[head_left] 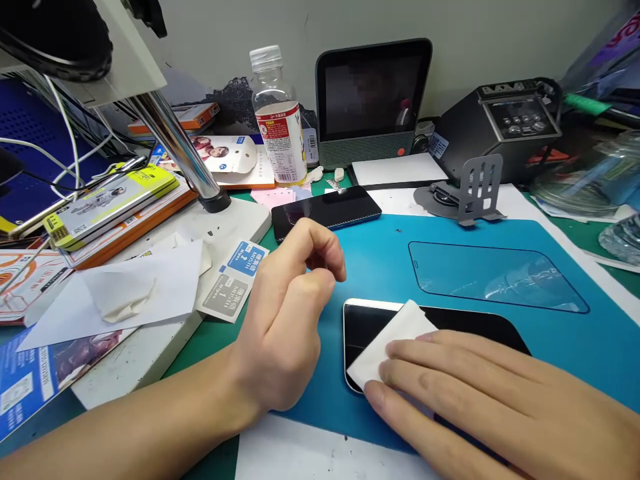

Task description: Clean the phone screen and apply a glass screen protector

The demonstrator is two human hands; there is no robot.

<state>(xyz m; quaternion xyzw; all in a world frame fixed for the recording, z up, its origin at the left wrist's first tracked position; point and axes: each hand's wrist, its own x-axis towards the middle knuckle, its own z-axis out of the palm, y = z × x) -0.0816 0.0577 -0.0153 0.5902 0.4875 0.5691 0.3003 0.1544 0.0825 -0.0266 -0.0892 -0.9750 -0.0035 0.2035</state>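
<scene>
My left hand (pixel 295 320) is curled into a loose fist above the left edge of the blue mat (pixel 360 260); nothing shows in it. With its fingers stretched out, my right hand (pixel 465 380) presses a folded white wipe (pixel 385 343) flat onto a phone (pixel 357 323). The phone lies face up on the mat, its dark screen partly covered by the wipe and my fingers. My right thumb is hidden. Behind the phone, a clear screen protector (pixel 480 277) with a black border lies on the mat.
A second dark phone (pixel 330 210) lies at the mat's back edge. Wipe packets (pixel 233 290) and white paper (pixel 175 287) are at left, by a metal stand post (pixel 165 140). A bottle (pixel 280 127), a display (pixel 373 100) and a grey bracket (pixel 475 190) stand behind.
</scene>
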